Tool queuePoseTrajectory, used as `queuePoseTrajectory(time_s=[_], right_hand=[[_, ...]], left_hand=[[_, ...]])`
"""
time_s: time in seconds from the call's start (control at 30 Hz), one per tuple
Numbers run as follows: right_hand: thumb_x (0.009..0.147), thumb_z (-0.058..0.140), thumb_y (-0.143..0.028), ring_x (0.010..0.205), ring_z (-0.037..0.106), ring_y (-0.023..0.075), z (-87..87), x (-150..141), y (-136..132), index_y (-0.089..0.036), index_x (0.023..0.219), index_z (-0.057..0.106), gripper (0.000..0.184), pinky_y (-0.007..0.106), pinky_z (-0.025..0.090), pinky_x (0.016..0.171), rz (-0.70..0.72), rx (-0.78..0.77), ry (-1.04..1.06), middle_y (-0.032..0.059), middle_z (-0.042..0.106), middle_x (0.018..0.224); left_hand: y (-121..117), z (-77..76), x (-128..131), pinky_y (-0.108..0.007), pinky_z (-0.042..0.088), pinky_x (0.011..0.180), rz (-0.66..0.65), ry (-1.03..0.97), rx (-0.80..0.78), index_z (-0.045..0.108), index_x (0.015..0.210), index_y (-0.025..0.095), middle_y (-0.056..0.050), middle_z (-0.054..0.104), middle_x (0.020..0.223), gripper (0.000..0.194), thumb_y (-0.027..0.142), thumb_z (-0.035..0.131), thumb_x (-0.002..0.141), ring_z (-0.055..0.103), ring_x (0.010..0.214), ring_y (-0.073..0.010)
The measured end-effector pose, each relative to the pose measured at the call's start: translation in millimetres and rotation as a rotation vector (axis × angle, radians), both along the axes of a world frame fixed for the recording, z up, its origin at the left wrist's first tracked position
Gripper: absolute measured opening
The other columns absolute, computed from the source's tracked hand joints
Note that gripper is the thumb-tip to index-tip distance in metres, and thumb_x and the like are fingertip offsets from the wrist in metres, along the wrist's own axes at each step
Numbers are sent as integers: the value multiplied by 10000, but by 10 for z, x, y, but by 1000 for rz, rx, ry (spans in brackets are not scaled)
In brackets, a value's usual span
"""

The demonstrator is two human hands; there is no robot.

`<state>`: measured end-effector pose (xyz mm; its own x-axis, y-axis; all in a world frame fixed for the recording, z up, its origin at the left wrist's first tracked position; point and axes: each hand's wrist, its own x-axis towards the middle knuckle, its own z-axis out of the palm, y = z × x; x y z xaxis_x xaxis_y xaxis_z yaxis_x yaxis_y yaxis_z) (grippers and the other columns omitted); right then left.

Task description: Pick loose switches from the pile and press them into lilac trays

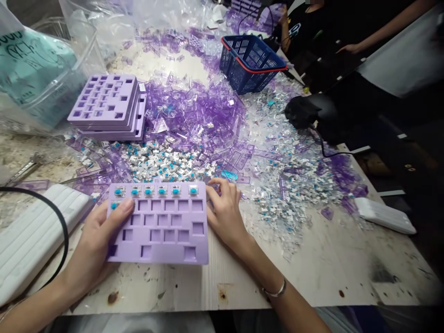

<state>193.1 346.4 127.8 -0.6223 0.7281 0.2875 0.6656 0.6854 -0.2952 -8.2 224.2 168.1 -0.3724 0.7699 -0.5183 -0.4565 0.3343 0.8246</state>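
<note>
My left hand [100,236] grips a light purple keyboard plate [159,247] by its left side, thumb on top. Blue-stemmed key switches [162,190] fill several of its top-row openings, and one more sits at the left of the second row. The lower square openings show no switches. Just beyond the plate's right edge is my right hand [225,208], its fingers curled at the rim of a heap of loose switches [163,162]. Its fingertips are partly hidden, so what they hold, if anything, cannot be made out.
Similar purple plates [104,104] stand stacked behind, left of scattered clear purple pieces [208,106]. A navy basket [251,64] with a red handle stands farther back. White padded strips [45,231] lie at left. More switches spread right; people stand beyond the table.
</note>
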Motion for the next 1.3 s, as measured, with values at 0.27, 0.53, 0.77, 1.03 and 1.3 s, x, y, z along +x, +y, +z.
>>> queuePoseTrajectory(time_s=[0.27, 0.53, 0.77, 1.03, 1.3], right_hand=[[925, 557, -228, 977, 522, 243, 33, 54, 62, -219, 1020, 663, 142, 422, 419, 844, 5, -19, 174, 79, 597, 1019], [852, 660, -177, 848, 616, 162, 353, 121, -88, -242, 962, 658, 128, 324, 517, 757, 15, -333, 695, 7, 667, 895], [843, 676, -151, 842, 645, 161, 403, -51, -400, -223, 980, 693, 156, 353, 496, 781, 291, -252, 471, 8, 700, 904], [829, 714, -252, 1007, 533, 229, 282, -69, -418, -307, 879, 756, 86, 435, 452, 881, 142, -268, 390, 46, 589, 1060], [851, 685, -247, 1099, 537, 238, 242, -64, -391, -302, 918, 738, 102, 544, 414, 999, 231, -444, 376, 41, 583, 1179]], left_hand=[[-65, -61, 20, -187, 454, 603, -246, 46, 39, 610, 846, 217, 33, 601, 749, 286, 479, 710, 794, 572, 699, -127], [-25, -142, 75, -194, 442, 606, -348, 73, 61, 613, 926, 228, 27, 643, 823, 275, 493, 642, 855, 591, 753, -137], [-80, -200, 137, -266, 500, 827, -471, 104, 91, 563, 1200, 265, -20, 660, 1125, 381, 472, 609, 883, 616, 1017, -197], [-128, -261, 162, -307, 497, 936, -514, -8, 109, 506, 1282, 285, -36, 621, 1254, 492, 411, 685, 841, 609, 1107, -214], [-90, -279, 121, -253, 527, 769, -538, 86, 62, 590, 1070, 248, -12, 689, 1010, 354, 477, 687, 817, 648, 938, -196]])
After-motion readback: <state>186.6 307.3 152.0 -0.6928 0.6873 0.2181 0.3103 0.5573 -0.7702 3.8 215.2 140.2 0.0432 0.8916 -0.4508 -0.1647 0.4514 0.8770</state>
